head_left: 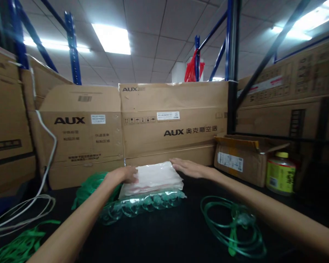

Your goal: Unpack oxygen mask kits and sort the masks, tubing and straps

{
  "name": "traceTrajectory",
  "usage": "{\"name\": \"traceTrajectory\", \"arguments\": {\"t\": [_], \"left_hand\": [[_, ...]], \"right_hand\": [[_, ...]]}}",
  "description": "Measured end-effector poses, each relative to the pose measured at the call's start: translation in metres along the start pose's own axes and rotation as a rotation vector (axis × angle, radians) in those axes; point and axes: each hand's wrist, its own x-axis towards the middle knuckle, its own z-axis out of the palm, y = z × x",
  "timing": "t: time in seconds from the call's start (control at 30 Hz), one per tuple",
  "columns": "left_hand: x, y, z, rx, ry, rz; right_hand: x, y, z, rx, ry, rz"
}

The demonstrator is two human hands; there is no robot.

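Observation:
A stack of flat white plastic packets lies on the black table between my hands. My left hand grips the stack's left edge with bent fingers. At the far right corner, my right hand is stretched out flat, its fingertips beside or against the packets. Along the front of the stack runs a row of clear green plastic masks, nested together. Behind my left forearm sits a coil of green tubing, partly hidden.
Green straps and a white cable lie at left. Coiled green tubing with a mask is at front right. A yellow-labelled bottle stands by an opened carton. Large cardboard sheets wall the back.

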Motion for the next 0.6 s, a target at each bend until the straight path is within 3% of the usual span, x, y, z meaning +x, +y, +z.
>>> {"name": "traceTrajectory", "arguments": {"t": [0.1, 0.17, 0.27, 0.33, 0.4, 0.47, 0.6], "left_hand": [[-0.016, 0.013, -0.013, -0.066, 0.139, 0.093], [-0.033, 0.037, -0.019, -0.131, 0.220, 0.188], [-0.061, 0.094, -0.016, -0.216, 0.226, 0.371], [-0.074, 0.136, -0.002, -0.255, 0.175, 0.590], [-0.080, 0.173, 0.021, -0.216, 0.135, 0.738], [-0.080, 0.201, 0.047, -0.163, 0.151, 0.780], [-0.081, 0.217, 0.078, -0.133, 0.186, 0.762]], "right_hand": [[-0.062, 0.006, -0.031, -0.014, 0.161, 0.065], [-0.115, 0.010, -0.039, -0.028, 0.206, 0.096], [-0.192, 0.016, -0.030, -0.099, 0.254, 0.140], [-0.227, 0.020, -0.015, -0.132, 0.229, 0.185], [-0.246, 0.024, 0.001, -0.158, 0.210, 0.206], [-0.250, 0.027, 0.014, -0.175, 0.199, 0.165], [-0.240, 0.020, 0.026, -0.224, 0.292, 0.045]]}}
